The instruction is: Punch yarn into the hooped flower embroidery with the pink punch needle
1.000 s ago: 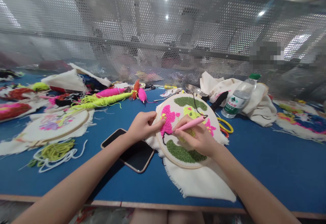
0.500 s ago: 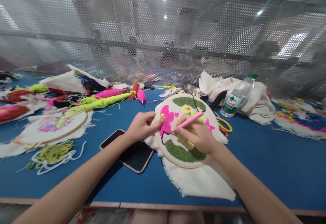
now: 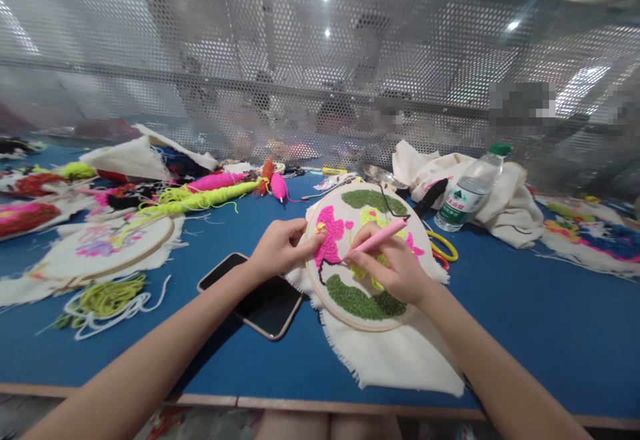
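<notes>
Left hand grips the hoop at nine o'clock, over the worktop, two o'clock from the phone; right hand pinches the pen at the pink flower's five o'clock, apparently stitching dark yarn; next calls for taut cloth

Slanted pink tool over embroidery hoop

The table is viewed from head height, forward and down; the hoop is seen near; the mesh is faced beyond.
</notes>
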Motion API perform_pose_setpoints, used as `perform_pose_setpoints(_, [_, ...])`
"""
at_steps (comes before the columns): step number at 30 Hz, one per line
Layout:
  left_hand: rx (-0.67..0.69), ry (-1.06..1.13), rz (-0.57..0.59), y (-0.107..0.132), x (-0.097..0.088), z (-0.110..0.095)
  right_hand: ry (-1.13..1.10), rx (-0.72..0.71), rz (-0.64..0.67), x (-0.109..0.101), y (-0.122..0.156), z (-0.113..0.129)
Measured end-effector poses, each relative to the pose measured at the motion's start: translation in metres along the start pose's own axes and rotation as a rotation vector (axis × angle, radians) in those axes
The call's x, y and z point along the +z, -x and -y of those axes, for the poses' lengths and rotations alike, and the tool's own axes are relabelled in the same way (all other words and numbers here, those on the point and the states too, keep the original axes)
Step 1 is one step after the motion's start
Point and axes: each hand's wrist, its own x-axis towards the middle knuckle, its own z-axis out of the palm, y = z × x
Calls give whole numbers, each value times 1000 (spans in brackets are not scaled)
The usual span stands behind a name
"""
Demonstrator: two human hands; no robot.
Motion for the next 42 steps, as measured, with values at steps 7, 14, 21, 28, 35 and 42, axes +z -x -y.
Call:
perform_pose_setpoints(7, [-11, -39, 12, 0, 2, -1, 193, -217, 98, -1, -8, 1])
perform_pose_setpoints(14, [-10, -49, 1, 0, 1, -2, 107, -69, 120, 8, -8, -1])
perform_pose_setpoints(21, [-63, -38, 12, -2, 0, -3, -367, 219, 95, -3, -10, 2])
perform_pose_setpoints(28, [-69, -38, 24, -2, -1, -4, -447, 221, 47, -8, -9, -1])
perform_pose_setpoints(35, [-76, -34, 29, -1, 0, -3, -451, 182, 35, -9, -7, -4])
perform_pose_setpoints(42, [-77, -30, 21, -2, -1, -5, -420, 155, 40, -9, -7, -6])
